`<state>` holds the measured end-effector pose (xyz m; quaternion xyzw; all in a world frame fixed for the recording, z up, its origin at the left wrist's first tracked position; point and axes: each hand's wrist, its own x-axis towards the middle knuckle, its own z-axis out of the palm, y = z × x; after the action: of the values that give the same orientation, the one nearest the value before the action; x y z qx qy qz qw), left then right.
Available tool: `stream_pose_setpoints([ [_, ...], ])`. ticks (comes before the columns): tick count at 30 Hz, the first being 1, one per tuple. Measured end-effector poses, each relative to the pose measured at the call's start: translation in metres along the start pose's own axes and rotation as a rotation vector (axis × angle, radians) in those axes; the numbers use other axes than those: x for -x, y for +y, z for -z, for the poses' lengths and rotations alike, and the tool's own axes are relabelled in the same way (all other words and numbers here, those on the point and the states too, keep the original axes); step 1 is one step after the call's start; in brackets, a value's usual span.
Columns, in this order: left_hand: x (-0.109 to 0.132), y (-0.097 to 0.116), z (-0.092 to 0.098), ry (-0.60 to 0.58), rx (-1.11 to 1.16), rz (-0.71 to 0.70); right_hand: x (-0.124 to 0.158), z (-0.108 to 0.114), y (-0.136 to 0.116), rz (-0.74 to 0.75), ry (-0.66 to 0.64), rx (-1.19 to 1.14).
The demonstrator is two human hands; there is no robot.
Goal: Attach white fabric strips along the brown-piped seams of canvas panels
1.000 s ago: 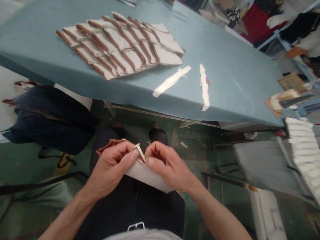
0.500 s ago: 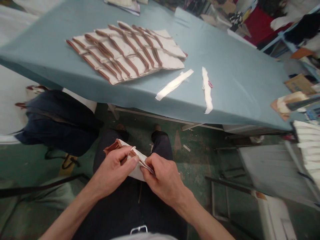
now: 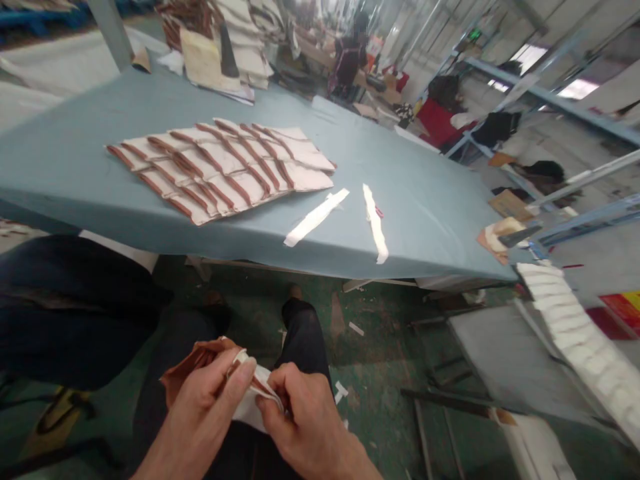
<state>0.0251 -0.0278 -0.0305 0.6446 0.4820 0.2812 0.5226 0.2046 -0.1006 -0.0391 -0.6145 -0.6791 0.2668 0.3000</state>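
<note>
Low over my lap, both hands grip one white and brown fabric piece (image 3: 250, 408). My left hand (image 3: 207, 400) pinches its folded edge between thumb and fingers, and a brown flap sticks out beyond that hand. My right hand (image 3: 300, 413) is closed on the white end, thumb below and fingers curled over. The inner side of the piece is hidden by my fingers. On the table in front lie overlapping rows of similar white pieces with brown edges (image 3: 220, 167).
A blue-green covered table (image 3: 425, 227) spans the view ahead. Two white strips (image 3: 317, 217) lie near its front edge, one beside a small pink item. Stacked material (image 3: 245, 47) stands at the back. To my left is a dark cloth bundle (image 3: 75, 307); white folded pieces (image 3: 580, 333) lie at right.
The view has tilted up, showing more of the room. My hands still hold the fabric piece, now lower in view, and more of its brown side shows at the left.
</note>
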Motion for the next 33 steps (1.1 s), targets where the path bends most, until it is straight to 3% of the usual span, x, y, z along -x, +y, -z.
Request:
stream_pose_setpoints([
  [2,-0.009,-0.001,0.002,0.031,-0.128,-0.045,-0.005,-0.002,0.006,0.100,0.107,0.147],
  [6,-0.021,-0.010,0.001,0.031,-0.161,0.038,-0.014,-0.008,0.017,0.148,0.224,0.250],
  [9,-0.026,-0.012,-0.006,0.021,-0.126,0.068,-0.019,-0.006,0.024,0.093,0.203,0.166],
  [12,-0.034,-0.007,-0.015,0.087,-0.085,0.032,-0.032,0.006,0.031,0.077,0.118,-0.074],
  [14,-0.043,-0.005,-0.021,0.132,-0.076,-0.018,-0.052,0.019,0.040,0.062,0.170,-0.114],
  [16,-0.053,-0.005,-0.024,0.163,-0.095,-0.051,-0.081,0.032,0.055,0.052,0.353,0.073],
  [19,-0.072,-0.009,-0.025,0.166,-0.117,-0.059,-0.134,0.042,0.088,0.243,0.486,0.352],
  [25,-0.111,-0.022,-0.031,0.251,-0.142,0.043,-0.207,0.032,0.145,0.267,0.424,0.655],
  [30,-0.145,-0.026,-0.033,0.363,-0.260,0.043,-0.229,0.026,0.156,0.194,0.326,0.620],
  [33,-0.161,-0.025,-0.032,0.405,-0.291,0.015,-0.233,0.029,0.157,0.207,0.335,0.594],
])
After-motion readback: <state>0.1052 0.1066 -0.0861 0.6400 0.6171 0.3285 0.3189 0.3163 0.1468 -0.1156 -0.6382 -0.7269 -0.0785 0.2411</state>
